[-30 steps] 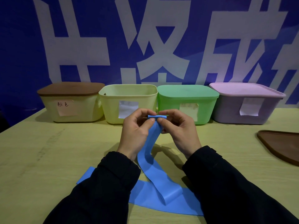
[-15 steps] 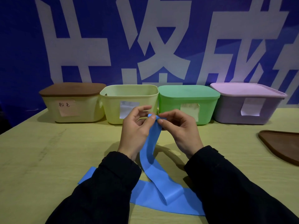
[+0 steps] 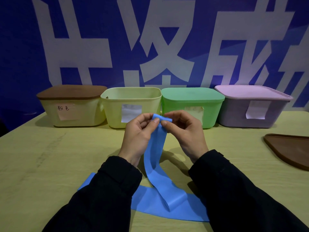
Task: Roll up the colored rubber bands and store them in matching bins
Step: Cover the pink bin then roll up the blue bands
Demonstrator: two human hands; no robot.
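Both hands, left hand (image 3: pixel 139 131) and right hand (image 3: pixel 184 129), pinch the blue band's (image 3: pixel 155 158) seemingly rolled top end; its tail lies on the table (image 3: pixel 50 156).

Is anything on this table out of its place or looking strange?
One thing: a loose brown lid lies flat at the table's right edge, far from the open pale yellow plastic bin, the only bin without a lid. Nothing looks spilled or damaged.
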